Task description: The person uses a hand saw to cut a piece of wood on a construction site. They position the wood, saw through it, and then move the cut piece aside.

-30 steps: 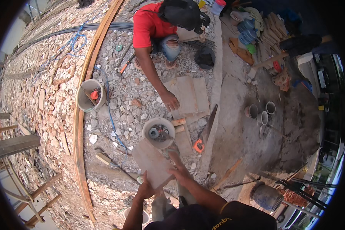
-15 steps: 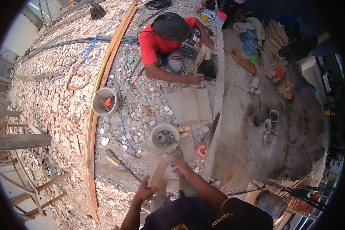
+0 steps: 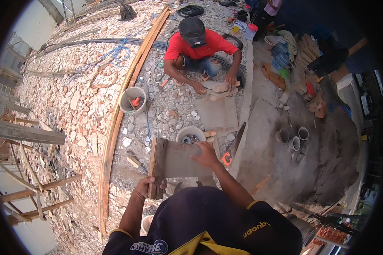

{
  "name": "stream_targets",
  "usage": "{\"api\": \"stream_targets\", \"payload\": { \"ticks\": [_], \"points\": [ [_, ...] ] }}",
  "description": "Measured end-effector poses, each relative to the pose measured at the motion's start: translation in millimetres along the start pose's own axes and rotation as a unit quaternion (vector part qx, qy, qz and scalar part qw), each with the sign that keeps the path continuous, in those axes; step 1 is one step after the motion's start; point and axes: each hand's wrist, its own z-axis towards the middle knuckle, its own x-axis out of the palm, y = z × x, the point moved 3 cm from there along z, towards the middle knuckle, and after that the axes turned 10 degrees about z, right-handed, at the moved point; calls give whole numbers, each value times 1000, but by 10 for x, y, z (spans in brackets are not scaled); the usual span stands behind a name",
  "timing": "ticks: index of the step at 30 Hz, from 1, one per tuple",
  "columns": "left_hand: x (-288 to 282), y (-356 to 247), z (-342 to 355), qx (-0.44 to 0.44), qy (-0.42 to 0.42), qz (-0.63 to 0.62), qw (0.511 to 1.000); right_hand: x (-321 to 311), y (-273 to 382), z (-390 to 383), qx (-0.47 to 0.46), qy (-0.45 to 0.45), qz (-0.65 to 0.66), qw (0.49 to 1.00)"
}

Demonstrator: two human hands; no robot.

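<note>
My left hand (image 3: 153, 185) grips the lower end of a wooden batten (image 3: 158, 157) along the left side of a flat grey board (image 3: 177, 163). My right hand (image 3: 205, 155) holds the board near its upper right. A white bucket with small items (image 3: 182, 132) stands just beyond the board, partly hidden by it. A handsaw with an orange handle (image 3: 227, 159) lies to the right, beside small wood pieces (image 3: 210, 133).
A co-worker in red (image 3: 183, 49) crouches ahead, handling wood pieces (image 3: 221, 87). A bucket (image 3: 133, 102) stands beside long planks (image 3: 108, 171) on rubble. Three small pots (image 3: 282, 137) sit at right; timber framing (image 3: 25, 131) is at left.
The board in my hands has swung up and turned, its batten now along the left. My right hand has risen. The co-worker has drawn back from the grey sheet and now handles wood pieces.
</note>
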Motion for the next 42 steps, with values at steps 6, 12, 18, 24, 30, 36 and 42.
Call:
{"api": "stream_targets", "payload": {
  "ticks": [6, 12, 18, 24, 30, 36, 42],
  "points": [
    [-228, -134, -514, -17, 5, 83, 996, 36, 434, -75, 84, 78, -3, 993],
    [-437, -385, -885, 18, -225, 280, 933, 172, 745, -126, 43, 20, 30, 998],
    [-529, -308, -1089, 71, -310, 545, 776, 381, 930, -171, 51, 22, -55, 997],
    [-684, -105, -1186, 104, -393, 560, 722, 467, 1050, -444, 14, -51, -21, 998],
    [-1098, -37, -1279, 119, -420, 546, 715, 365, 1068, -1169, -138, -246, -181, 942],
    [-1456, -47, -1358, 61, -406, 498, 764, 271, 705, -2039, 79, -273, -78, 955],
    [-1573, -42, -1308, 66, -385, 443, 807, 281, 430, -2632, 197, -295, -70, 932]
  ]
}}
